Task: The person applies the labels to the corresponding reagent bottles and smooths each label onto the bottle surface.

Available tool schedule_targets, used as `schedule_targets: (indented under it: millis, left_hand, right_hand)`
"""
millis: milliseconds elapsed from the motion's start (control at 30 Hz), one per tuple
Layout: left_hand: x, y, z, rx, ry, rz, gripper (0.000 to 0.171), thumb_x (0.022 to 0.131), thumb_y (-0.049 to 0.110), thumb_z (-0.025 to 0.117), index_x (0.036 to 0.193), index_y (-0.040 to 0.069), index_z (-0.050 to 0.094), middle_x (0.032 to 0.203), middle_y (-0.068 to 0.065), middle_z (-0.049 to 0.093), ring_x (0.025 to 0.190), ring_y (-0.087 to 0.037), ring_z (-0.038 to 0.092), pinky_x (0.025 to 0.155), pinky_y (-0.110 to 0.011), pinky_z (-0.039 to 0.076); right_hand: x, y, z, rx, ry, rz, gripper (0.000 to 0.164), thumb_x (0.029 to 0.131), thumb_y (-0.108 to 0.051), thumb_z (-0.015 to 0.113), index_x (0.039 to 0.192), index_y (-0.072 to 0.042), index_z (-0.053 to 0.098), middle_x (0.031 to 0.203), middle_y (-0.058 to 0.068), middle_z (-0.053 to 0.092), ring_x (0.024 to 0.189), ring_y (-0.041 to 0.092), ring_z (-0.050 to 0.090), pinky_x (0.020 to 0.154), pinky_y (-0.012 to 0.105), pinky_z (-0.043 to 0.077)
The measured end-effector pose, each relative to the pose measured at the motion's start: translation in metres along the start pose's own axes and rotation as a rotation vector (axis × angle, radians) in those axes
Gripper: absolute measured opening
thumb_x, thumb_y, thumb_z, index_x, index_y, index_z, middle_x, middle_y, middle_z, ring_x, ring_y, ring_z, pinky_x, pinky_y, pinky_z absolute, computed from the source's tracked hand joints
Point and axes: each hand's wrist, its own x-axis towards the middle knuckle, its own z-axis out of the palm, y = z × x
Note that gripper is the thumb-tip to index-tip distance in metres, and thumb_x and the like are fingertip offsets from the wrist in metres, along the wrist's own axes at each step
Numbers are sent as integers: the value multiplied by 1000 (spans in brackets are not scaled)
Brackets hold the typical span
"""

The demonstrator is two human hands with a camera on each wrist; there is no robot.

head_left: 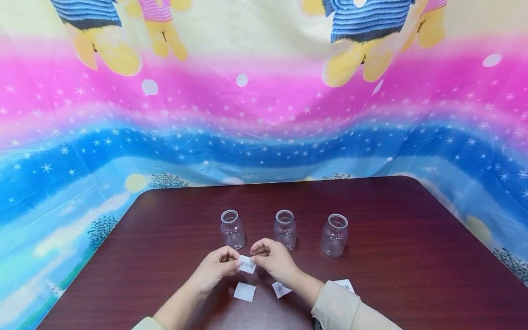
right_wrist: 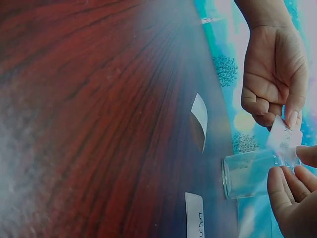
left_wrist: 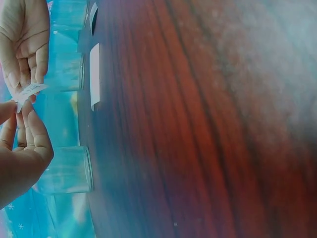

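A small white paper label [head_left: 247,264] with dark printed characters is held up in front of the jars, above the table. My left hand [head_left: 211,271] pinches its left edge between thumb and fingertips. At the opposite edge, the thumb and fingers of my right hand [head_left: 275,261] pinch it too. In the right wrist view the label [right_wrist: 283,139] looks slightly bent between both hands. Behind the hands stand three open clear glass jars in a row: a left jar [head_left: 233,233], a middle jar [head_left: 285,231], its lower part partly covered by my right hand, and a right jar [head_left: 334,238].
A blank white paper piece [head_left: 245,292] lies on the dark red wooden table [head_left: 165,247] below my hands. Beside it is a printed label [head_left: 281,289], and another label [head_left: 345,285] is partly hidden by my right sleeve. A colourful patterned cloth [head_left: 264,105] hangs behind the table.
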Motion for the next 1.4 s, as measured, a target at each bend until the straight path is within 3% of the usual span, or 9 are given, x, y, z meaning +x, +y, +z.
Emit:
schedule_targets:
  millis: [100,267,500,933,1167,1400]
  left_hand:
    - [0,0,-1,-7,32,-7,18,78,5,57,89,-7,49,74,-3,48,70,-15,50,66,-29,44]
    - [1,-1,-2,-23,112,-17,17,78,3,57,89,-8,49,74,-4,48,69,-15,50,66,-28,45]
    - [3,-4,-3,-60,243,-31,15,78,1,57,90,-7,52,73,-4,49,68,-15,52,65,-28,47]
    - [9,-11,-12,-93,292,-51,16,76,-4,57,89,-13,54,73,-8,56,67,-18,57,64,-28,49]
    - [15,-9,-12,-86,364,-64,10,75,-7,57,82,-12,55,70,-13,58,65,-20,59,62,-32,50]
    - [20,-11,-14,-61,371,-41,8,75,-7,57,80,-12,53,70,-14,57,65,-20,60,62,-32,50]
  right_hand:
    - [1,2,1,11,10,23,17,71,3,61,86,7,56,79,13,60,68,17,56,60,26,48]
    - [4,5,5,122,15,80,12,72,6,59,80,10,52,64,7,56,55,17,56,53,36,49]
    - [9,6,15,184,68,94,10,71,9,59,75,10,50,59,4,54,51,11,53,49,34,49]
    - [21,11,26,150,143,127,7,70,9,57,73,6,52,57,2,50,48,9,51,48,31,49]
    - [32,18,30,148,175,118,6,71,9,57,71,4,54,59,8,55,50,12,54,48,30,49]
    - [35,16,32,149,209,105,5,72,8,59,73,6,54,60,11,56,52,17,57,49,30,49]
